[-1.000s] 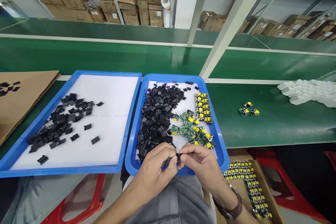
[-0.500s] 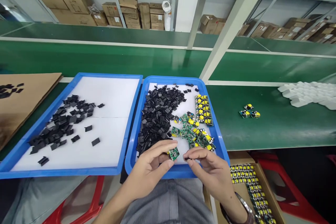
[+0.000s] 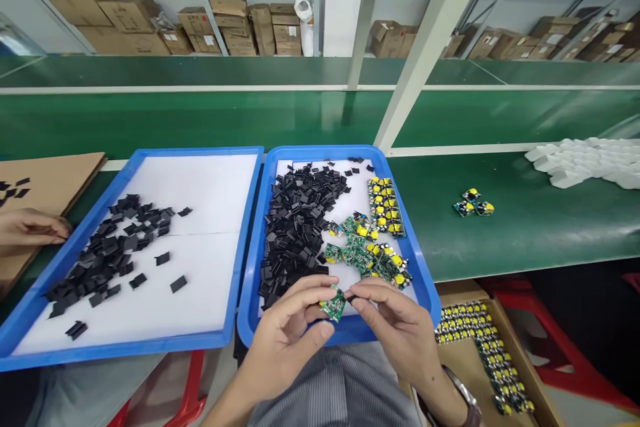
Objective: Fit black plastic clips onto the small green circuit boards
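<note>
The left hand [image 3: 290, 337] pinches a green board [image 3: 334, 305], face up, its long axis slanting down-right. The right hand [image 3: 395, 327] pinches a black piece [image 3: 349, 297] just beside it.

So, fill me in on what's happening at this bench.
A person's left hand holds a small green circuit board over the near rim of the right blue tray, while the right hand pinches what looks like a small black piece beside it. That tray holds a heap of black pieces and loose boards with yellow parts; the left blue tray holds a scatter of black pieces. Another person's hand rests on a cardboard sheet.
</note>
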The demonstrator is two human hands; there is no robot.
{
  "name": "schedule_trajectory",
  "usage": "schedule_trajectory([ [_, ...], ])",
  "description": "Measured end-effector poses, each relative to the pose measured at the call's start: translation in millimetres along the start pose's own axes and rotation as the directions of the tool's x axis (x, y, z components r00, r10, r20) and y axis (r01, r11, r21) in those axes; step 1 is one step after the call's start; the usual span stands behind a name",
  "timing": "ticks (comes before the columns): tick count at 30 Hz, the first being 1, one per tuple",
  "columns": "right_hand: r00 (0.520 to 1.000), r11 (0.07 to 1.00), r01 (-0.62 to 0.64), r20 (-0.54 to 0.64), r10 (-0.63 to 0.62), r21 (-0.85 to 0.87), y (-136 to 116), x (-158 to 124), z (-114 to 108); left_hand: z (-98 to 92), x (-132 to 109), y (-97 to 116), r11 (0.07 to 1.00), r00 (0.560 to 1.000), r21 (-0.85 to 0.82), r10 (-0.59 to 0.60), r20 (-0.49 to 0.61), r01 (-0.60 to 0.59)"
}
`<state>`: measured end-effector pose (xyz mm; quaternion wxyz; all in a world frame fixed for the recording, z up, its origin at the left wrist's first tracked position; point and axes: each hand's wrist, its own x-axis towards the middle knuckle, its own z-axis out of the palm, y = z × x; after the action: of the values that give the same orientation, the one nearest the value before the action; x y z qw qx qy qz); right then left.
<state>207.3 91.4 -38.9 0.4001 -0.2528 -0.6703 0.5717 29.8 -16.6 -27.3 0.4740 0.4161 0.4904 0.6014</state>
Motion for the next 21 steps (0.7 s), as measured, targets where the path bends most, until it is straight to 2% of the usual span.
schedule_trajectory([
  [6, 0.999, 1.000, -0.020, -0.032, 0.020, 0.003, -0.6, 2.2, 2.8, 2.8, 0.1, -4.7, 0.998, 0.995, -0.022, 0.060, -0.082, -0.062],
  [13, 0.985, 0.988, -0.103, -0.124, 0.117, 0.113, 1.3, -3.4, 10.9, 7.8, -3.5, -9.0, 0.975, 0.990, 0.220, 0.066, -0.122, -0.038],
  [16, 0.989, 0.984, -0.114, -0.082, 0.126, 0.138, -1.3, -3.6, 14.8, 9.9, -5.9, -11.7, 0.952, 0.990, 0.306, 0.059, -0.128, -0.017],
  [18, 0.992, 0.985, -0.102, -0.054, 0.111, 0.140, -2.5, -3.2, 17.5, 10.9, -6.7, -12.9, 0.952, 0.990, 0.305, 0.057, -0.129, -0.015],
  [21, 0.993, 0.987, -0.083, -0.074, 0.094, 0.137, -2.7, -2.8, 20.1, 10.6, -6.3, -12.6, 0.972, 0.994, 0.234, 0.049, -0.096, -0.025],
])
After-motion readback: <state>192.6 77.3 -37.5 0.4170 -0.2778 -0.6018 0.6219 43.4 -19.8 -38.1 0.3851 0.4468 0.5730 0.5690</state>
